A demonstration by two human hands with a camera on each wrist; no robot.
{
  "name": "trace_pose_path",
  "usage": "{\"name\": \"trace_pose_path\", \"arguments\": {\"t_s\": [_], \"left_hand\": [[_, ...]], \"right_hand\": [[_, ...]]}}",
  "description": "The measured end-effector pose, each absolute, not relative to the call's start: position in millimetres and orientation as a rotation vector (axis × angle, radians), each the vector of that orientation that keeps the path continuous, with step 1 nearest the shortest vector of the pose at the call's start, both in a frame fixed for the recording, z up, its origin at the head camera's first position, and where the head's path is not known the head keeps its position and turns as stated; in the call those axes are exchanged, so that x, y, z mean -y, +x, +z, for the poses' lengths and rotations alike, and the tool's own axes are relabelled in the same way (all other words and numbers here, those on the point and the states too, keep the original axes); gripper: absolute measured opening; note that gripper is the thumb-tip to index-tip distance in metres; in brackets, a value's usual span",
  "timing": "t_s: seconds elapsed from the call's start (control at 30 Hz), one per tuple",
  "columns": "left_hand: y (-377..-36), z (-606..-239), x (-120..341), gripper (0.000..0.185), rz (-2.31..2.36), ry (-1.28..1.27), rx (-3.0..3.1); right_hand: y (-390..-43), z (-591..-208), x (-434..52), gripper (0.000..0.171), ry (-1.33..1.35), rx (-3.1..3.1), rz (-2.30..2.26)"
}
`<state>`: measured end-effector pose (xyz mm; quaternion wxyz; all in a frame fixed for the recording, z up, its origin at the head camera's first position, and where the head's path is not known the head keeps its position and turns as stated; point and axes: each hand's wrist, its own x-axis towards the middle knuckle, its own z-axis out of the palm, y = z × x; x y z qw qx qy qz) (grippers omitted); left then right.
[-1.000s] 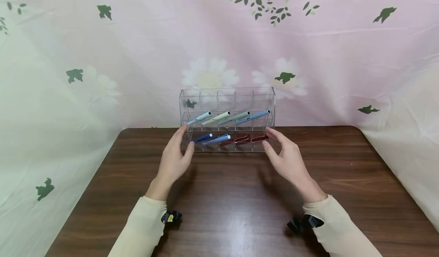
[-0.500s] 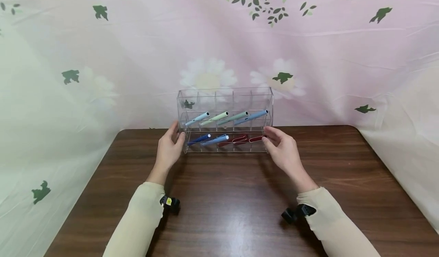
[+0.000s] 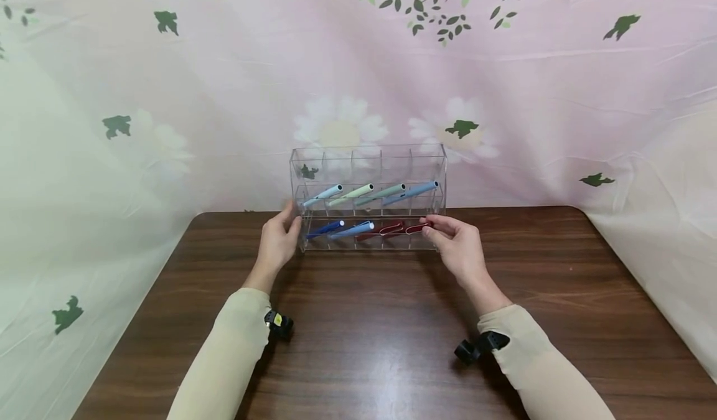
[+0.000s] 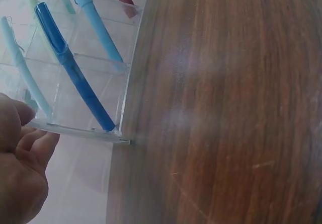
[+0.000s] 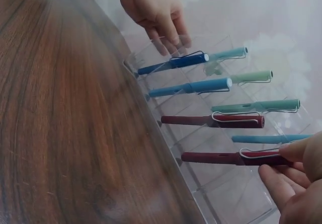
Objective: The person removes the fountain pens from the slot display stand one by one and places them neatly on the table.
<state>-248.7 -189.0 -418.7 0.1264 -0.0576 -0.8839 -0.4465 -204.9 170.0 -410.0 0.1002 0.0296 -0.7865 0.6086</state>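
Observation:
A clear acrylic tiered organizer (image 3: pixel 370 158) stands at the back middle of the wooden table (image 3: pixel 364 320). Its middle tier holds several pale blue and green pens (image 3: pixel 370 191). The front tier holds a dark blue pen (image 3: pixel 325 228), a light blue pen (image 3: pixel 353 228) and two dark red pens. My left hand (image 3: pixel 292 216) holds the organizer's left end, thumb at the front edge (image 4: pixel 85 133). My right hand (image 3: pixel 439 226) pinches the cap end of the rightmost dark red pen (image 5: pixel 226 157), which lies in its slot. The other dark red pen (image 5: pixel 211 120) lies beside it.
A floral cloth (image 3: pixel 168 96) hangs close behind the organizer and drapes down both sides of the table. Black camera mounts (image 3: pixel 278 323) sit at both wrists. Bare wood stretches from the organizer to the near edge.
Both hands moved forward from in front of the organizer. The left hand took hold of its left end, and the right fingers closed on the rightmost red pen.

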Motion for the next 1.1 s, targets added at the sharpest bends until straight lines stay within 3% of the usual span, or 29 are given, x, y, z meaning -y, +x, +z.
{"name": "trace_pose_path", "arguments": {"t_s": [0.4,1.1], "left_hand": [[-249,-421,189,0.046,-1.279,-0.202,2.576],[-251,-423,193,0.046,-1.283,-0.188,2.604]], "right_hand": [[-207,-402,-171,0.03,0.062,2.007,1.914],[-189,-347,-204,0.032,0.219,1.811,1.976]]}}
